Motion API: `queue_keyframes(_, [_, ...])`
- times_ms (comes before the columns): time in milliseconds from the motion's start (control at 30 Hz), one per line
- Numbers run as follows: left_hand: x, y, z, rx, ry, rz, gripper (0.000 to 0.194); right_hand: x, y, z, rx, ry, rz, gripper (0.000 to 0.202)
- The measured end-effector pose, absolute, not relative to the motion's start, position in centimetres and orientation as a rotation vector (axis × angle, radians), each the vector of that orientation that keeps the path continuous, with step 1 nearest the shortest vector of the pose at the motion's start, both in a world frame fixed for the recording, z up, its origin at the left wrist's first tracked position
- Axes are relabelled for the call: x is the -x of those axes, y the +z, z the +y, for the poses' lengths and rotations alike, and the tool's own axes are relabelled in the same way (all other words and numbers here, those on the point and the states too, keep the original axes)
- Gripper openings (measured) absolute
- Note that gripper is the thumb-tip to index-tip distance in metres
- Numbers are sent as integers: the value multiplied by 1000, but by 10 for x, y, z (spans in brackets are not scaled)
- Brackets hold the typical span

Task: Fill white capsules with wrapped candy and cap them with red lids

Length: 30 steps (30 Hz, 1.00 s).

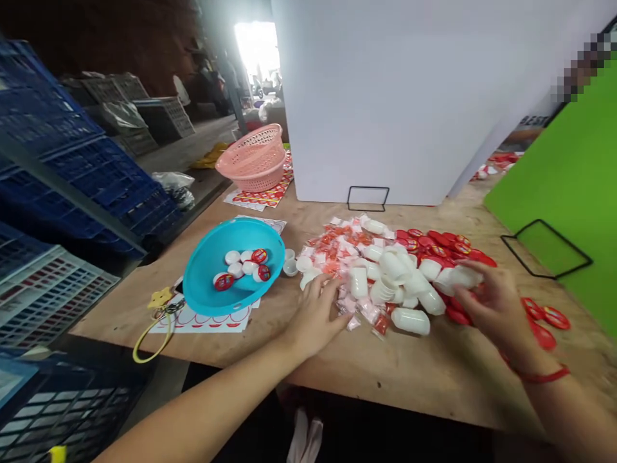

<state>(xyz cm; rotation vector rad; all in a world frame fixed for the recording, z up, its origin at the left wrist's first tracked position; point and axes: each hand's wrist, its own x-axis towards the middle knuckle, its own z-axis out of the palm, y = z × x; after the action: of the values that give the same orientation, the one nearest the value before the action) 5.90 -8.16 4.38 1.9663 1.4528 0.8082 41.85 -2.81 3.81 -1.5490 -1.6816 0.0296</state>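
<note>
My left hand (315,315) lies over the near left side of a heap of small clear packets (344,247) with pink and red contents. Its fingers are apart, touching the packets. My right hand (496,299) grips a white plastic cup (460,278) between thumb and fingers, above the right end of the heap; it is slightly blurred. Between my hands are several white cups (395,267), some nested, one lying at the front (411,321). Red oval lids with printed labels (436,241) spread behind and beneath the right hand.
A turquoise basin (202,276) at left holds several white pieces with red labelled lids. Pink baskets (250,167) stand behind it. A yellow strap (157,350) lies near the table edge. A white panel (385,96) and a green panel (569,193) bound the back and right. Blue crates (91,173) stand left.
</note>
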Motion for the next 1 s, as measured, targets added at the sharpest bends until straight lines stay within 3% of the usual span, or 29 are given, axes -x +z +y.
queue_keyframes(100, [-71,43,-80,-1988,841,1431,58,-377,22,-74,1354,168,-1702,41])
queue_keyframes(233, [-82,44,-98,-1765,923,1056,65,-315,16,-114,1132,312,-1738,67])
queue_keyframes(433, [-63,29,-124,-1072,1045,894,34,-249,28,-127,976,515,-1973,50])
queue_keyframes(633, [-28,5,-138,-1384,1180,1246,36,-204,27,-117,1113,861,-1915,30])
queue_keyframes(733, [-14,3,-146,-1534,1086,1322,49,-189,24,-117,1049,905,-1992,34])
queue_keyframes(800, [-2,11,-146,-1601,941,1301,53,-187,24,-113,1104,776,-2026,32])
queue_keyframes(1000, [39,45,-136,-1711,632,1342,40,-183,32,-62,1751,-261,-2103,24])
